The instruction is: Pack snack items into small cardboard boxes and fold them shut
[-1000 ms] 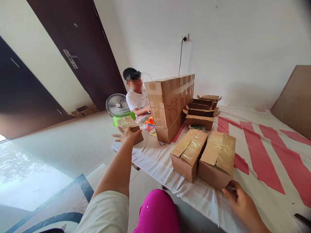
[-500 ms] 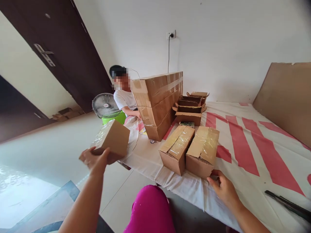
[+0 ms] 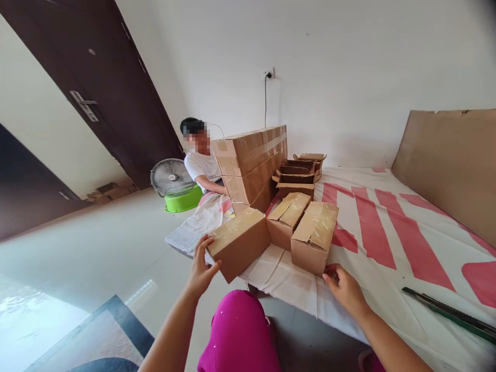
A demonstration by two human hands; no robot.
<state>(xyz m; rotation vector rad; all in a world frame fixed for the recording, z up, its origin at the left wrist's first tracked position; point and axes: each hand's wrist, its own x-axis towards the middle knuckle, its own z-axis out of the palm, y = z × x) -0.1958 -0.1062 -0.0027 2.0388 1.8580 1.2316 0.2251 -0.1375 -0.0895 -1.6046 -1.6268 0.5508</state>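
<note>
My left hand grips the near end of a taped cardboard box, thumb low and fingers over its left edge. This box lies at an angle at the table's front edge, its far end against the middle cardboard box. Just right of that one sits a third cardboard box, its top flaps taped. My right hand has its thumb and curled fingers at the third box's lower front right corner. The underside of the left box is hidden.
A tall stack of taped boxes stands behind, beside several open boxes. Across the table sits a person near a fan on a green stool. A long dark tool lies right; a large cardboard panel stands beyond.
My left hand has brought its box right, against the middle box, which now sits turned and farther back. My right hand stays at the right box's corner. The view has shifted slightly.
</note>
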